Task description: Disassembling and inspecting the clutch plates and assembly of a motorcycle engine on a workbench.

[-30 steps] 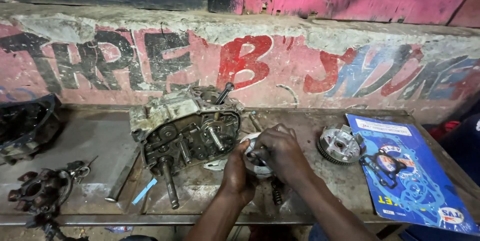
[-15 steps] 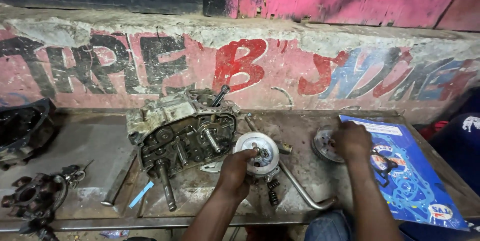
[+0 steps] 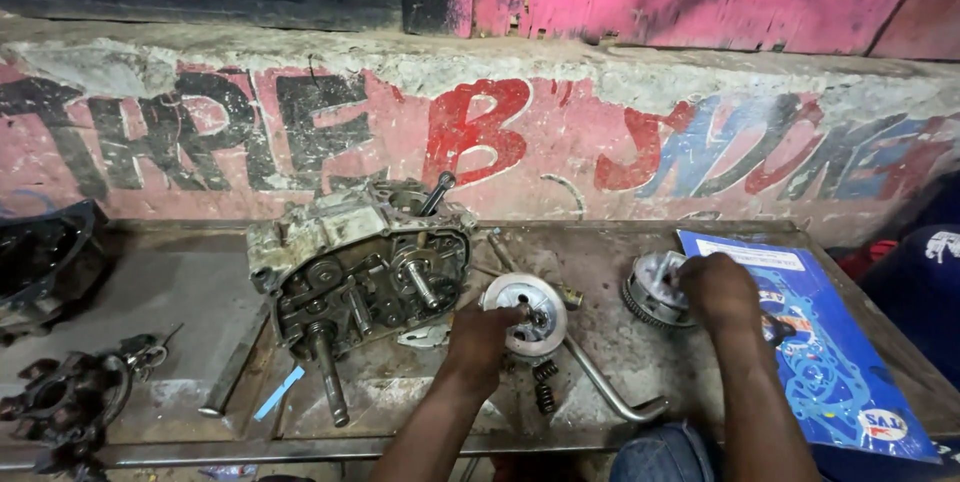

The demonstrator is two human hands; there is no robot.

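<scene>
**Two hands, two clutch parts**

My left hand (image 3: 487,334) pinches the silver disc (image 3: 524,314), which lies flat on the worktop (image 3: 600,262) just right of the engine case (image 3: 355,262). My right hand (image 3: 716,289) closes its grip on the toothed drum (image 3: 650,290), well to the disc's right, beside the blue gasket sheet (image 3: 830,362).

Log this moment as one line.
left hand: holds round clutch disc | right hand: on toothed clutch drum | engine case: on bench, left of both hands
</scene>
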